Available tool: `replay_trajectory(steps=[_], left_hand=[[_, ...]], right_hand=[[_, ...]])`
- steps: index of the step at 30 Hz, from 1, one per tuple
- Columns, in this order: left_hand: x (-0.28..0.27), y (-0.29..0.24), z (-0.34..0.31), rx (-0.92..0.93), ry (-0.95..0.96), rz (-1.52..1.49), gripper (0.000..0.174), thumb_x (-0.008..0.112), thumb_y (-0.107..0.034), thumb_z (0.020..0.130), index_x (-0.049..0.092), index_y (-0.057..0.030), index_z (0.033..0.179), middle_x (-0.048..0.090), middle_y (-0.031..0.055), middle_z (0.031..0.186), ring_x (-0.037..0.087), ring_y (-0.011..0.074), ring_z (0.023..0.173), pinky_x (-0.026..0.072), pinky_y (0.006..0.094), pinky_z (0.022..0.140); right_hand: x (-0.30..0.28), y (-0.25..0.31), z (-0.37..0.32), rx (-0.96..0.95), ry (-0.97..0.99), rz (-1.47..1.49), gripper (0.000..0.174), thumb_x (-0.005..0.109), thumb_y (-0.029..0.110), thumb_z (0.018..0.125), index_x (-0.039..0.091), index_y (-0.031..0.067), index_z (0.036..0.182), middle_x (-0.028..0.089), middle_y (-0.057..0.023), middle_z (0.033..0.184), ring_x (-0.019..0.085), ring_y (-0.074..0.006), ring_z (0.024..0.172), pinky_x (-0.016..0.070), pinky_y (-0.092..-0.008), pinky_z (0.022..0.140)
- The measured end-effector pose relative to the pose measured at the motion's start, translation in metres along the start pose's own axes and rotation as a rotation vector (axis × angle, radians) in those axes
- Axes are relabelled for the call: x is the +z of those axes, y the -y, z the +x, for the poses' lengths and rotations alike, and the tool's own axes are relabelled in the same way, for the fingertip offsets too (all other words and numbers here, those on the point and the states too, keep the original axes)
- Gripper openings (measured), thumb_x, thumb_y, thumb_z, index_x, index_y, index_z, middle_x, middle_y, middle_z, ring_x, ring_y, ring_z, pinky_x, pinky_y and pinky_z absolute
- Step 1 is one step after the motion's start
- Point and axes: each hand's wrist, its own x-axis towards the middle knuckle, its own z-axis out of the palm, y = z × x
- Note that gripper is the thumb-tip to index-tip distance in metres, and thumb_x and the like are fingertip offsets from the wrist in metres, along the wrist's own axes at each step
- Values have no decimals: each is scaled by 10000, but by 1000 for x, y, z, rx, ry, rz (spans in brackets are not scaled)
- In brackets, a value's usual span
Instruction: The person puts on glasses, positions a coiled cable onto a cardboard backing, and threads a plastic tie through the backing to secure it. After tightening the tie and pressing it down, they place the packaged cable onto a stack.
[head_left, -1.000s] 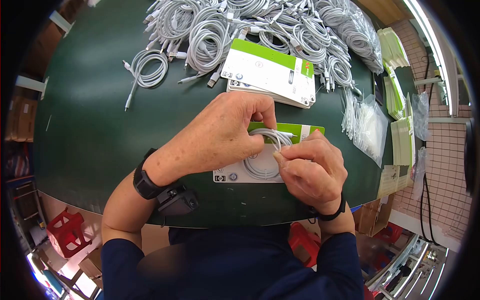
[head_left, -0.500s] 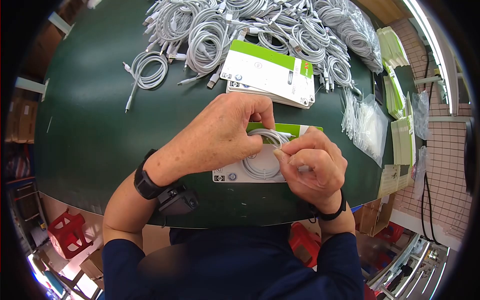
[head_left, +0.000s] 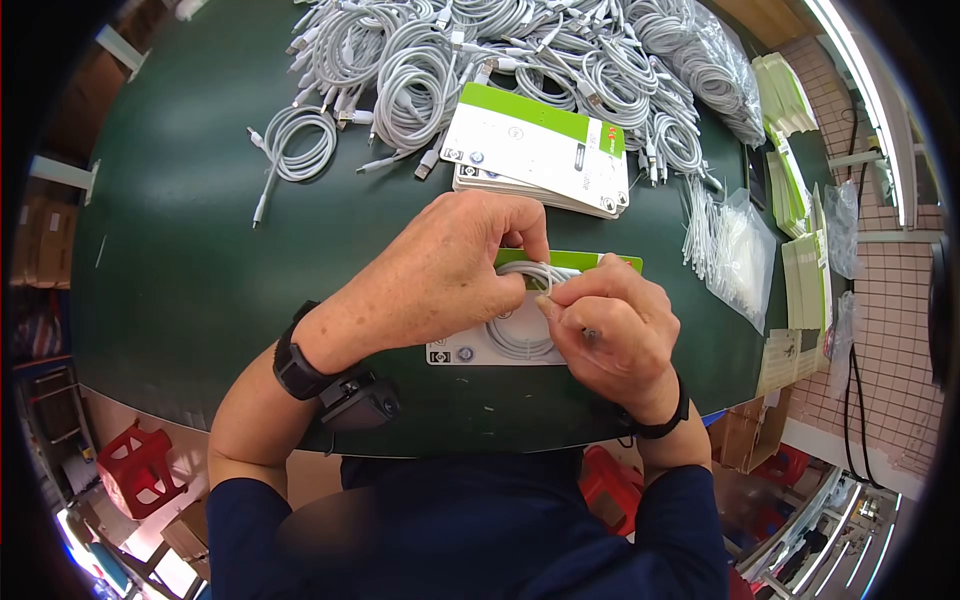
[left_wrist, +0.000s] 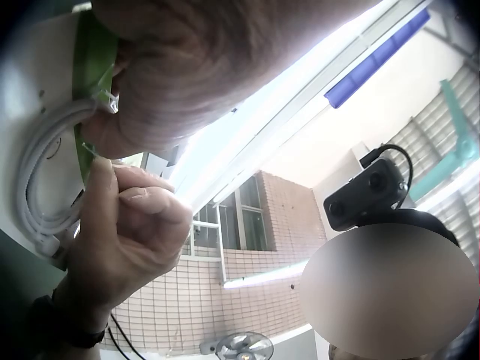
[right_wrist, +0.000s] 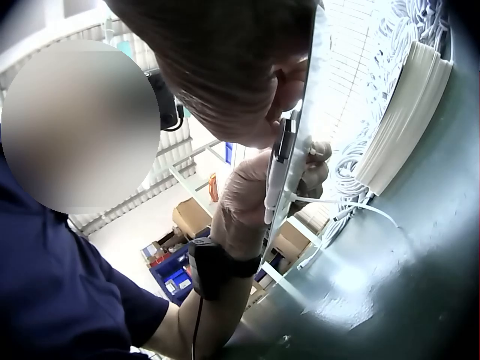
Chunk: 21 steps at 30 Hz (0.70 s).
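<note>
A coiled white cable [head_left: 520,325] lies against a white and green card [head_left: 470,345] in front of the person. The left hand [head_left: 450,260] grips the coil and card near the green edge, its index finger and thumb curled round them. With thumb and index finger the right hand [head_left: 615,325] pinches a thin clear tie at the coil's upper part. In the left wrist view the coil [left_wrist: 34,172] curves over the card, beside the right hand [left_wrist: 131,225]. A white strip [right_wrist: 352,202] sticks out behind the card in the right wrist view.
Behind the hands stands a stack of cards [head_left: 540,150], with a heap of coiled cables [head_left: 420,90] beyond it. One separate coil [head_left: 300,143] lies at the left. A bag of white ties [head_left: 740,260] and more cards [head_left: 805,280] are at the right.
The right hand has shifted slightly left, closer to the left hand, still pinching at the coil. The left hand has hardly moved.
</note>
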Motion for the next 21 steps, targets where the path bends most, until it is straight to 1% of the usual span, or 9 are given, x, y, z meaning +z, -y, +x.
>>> replay_trajectory(steps=[2, 5, 8, 11, 14, 17, 19, 20, 21], left_hand=[[1, 1, 0, -1, 2, -5, 170, 651, 8, 756, 669, 54, 918, 709, 122, 847, 675, 176, 825, 560, 333, 854], [3, 0, 0, -18, 17, -17, 164, 650, 8, 758, 671, 52, 915, 708, 116, 833, 665, 165, 807, 559, 329, 845], [3, -2, 0, -30, 14, -17, 150, 652, 9, 766, 672, 51, 909, 709, 106, 831, 656, 145, 808, 558, 321, 837], [7, -1, 0, -40, 21, -46, 137, 656, 9, 777, 672, 49, 908, 708, 96, 832, 651, 128, 818, 557, 314, 829], [7, -4, 0, -61, 30, -55, 131, 657, 10, 786, 672, 48, 911, 703, 89, 827, 648, 120, 826, 556, 310, 823], [4, -6, 0, -101, 30, -4, 134, 650, 13, 793, 674, 45, 921, 699, 84, 829, 647, 114, 835, 555, 303, 814], [-1, -10, 1, -148, 40, 32, 139, 643, 16, 801, 678, 41, 933, 703, 77, 848, 646, 107, 841, 553, 297, 806], [-3, -11, 1, -133, 39, -5, 144, 646, 16, 803, 680, 39, 940, 707, 71, 866, 648, 105, 847, 553, 294, 806], [-5, -11, 0, -118, 38, -43, 149, 648, 16, 804, 682, 36, 948, 711, 65, 884, 651, 103, 854, 554, 291, 805]], right_hand=[[1, -3, -1, -67, 45, -20, 277, 813, -71, 678, 610, 64, 809, 676, -46, 828, 597, -198, 603, 469, -335, 510], [-1, -5, -2, -119, 117, -131, 217, 770, 22, 662, 631, 79, 819, 648, -21, 829, 576, -190, 615, 447, -339, 507], [-3, -5, 0, -164, 186, -230, 193, 732, 102, 654, 632, 103, 820, 618, -4, 817, 576, -174, 643, 440, -336, 513], [-8, -2, 1, -152, 247, -276, 185, 735, 126, 671, 638, 115, 828, 597, 4, 806, 590, -157, 660, 447, -331, 523], [-10, 5, 2, -142, 267, -340, 177, 733, 136, 680, 637, 116, 827, 631, 8, 838, 602, -143, 668, 464, -329, 534], [-9, 2, 2, -105, 219, -282, 179, 779, 109, 724, 671, 117, 867, 688, 2, 902, 620, -167, 660, 499, -316, 558], [-10, -3, 3, -76, 102, -111, 172, 797, 68, 785, 699, 102, 922, 721, -25, 933, 636, -165, 653, 513, -287, 570], [-11, -6, 5, -63, 44, -26, 170, 806, 47, 815, 712, 94, 950, 738, -39, 948, 644, -164, 649, 520, -273, 576], [-18, -9, 7, 2, -20, -10, 160, 795, 30, 846, 717, 78, 978, 746, -49, 948, 650, -150, 651, 521, -260, 577]])
